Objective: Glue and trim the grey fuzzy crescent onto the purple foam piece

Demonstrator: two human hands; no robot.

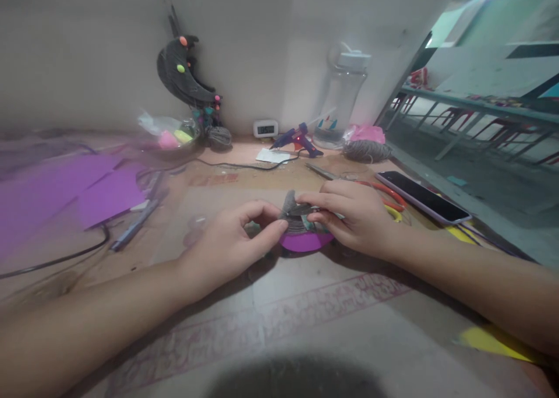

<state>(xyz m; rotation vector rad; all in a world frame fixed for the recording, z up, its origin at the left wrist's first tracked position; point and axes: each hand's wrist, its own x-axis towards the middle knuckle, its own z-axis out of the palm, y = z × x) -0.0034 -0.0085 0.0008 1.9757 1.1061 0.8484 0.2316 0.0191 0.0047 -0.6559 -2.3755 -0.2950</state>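
Observation:
Between my two hands, just above the table, is a curved purple piece partly covered with rows of grey yarn. My left hand pinches the left end of this yarn-covered piece between thumb and forefinger. On the other side, my right hand has thumb and forefinger closed on a strand of the grey yarn at the piece's upper right. The fingers hide part of the yarn and the piece's back edge.
Behind my hands are a glue gun, a small digital clock, a clear bottle and a grey yarn ball. Scissors and a phone lie right. Purple sheets and a pen lie left.

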